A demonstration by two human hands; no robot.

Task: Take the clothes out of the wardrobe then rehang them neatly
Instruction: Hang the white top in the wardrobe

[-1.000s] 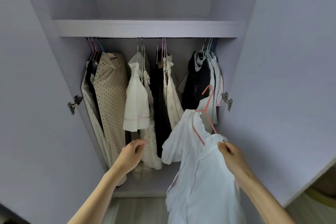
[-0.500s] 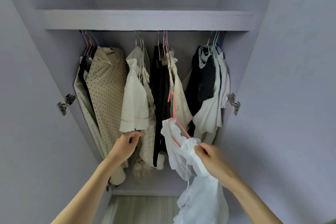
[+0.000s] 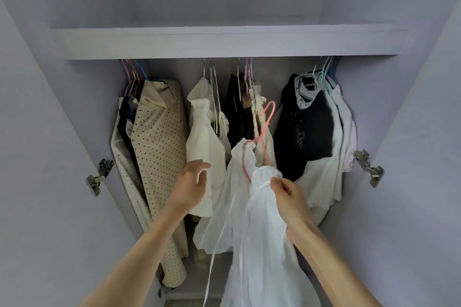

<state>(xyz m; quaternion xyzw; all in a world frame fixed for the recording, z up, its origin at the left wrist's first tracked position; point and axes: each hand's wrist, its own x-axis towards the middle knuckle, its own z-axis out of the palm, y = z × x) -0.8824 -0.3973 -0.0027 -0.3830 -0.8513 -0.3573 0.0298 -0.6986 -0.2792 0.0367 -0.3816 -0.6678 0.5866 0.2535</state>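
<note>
My right hand [image 3: 289,194] pinches the shoulder of a white garment [image 3: 262,232] that hangs on a pink hanger [image 3: 268,117]. The hanger's hook is up in front of the middle clothes and well below the shelf, touching no rail. My left hand [image 3: 190,184] hovers with loosely curled fingers in front of a cream blouse [image 3: 202,142] and holds nothing. A beige polka-dot garment [image 3: 159,147] hangs at the left, dark clothes in the middle, and a black top [image 3: 304,137] with white pieces at the right. The rail is hidden behind the shelf front.
A lilac shelf [image 3: 224,42] spans the wardrobe above the clothes. Door hinges stick out at the left [image 3: 99,177] and right [image 3: 369,167] sides. Both doors stand open on either side of me.
My right hand has carried the white garment and pink hanger leftward and up, to the middle of the wardrobe. My left hand has risen to the cream blouse. The view has moved closer.
</note>
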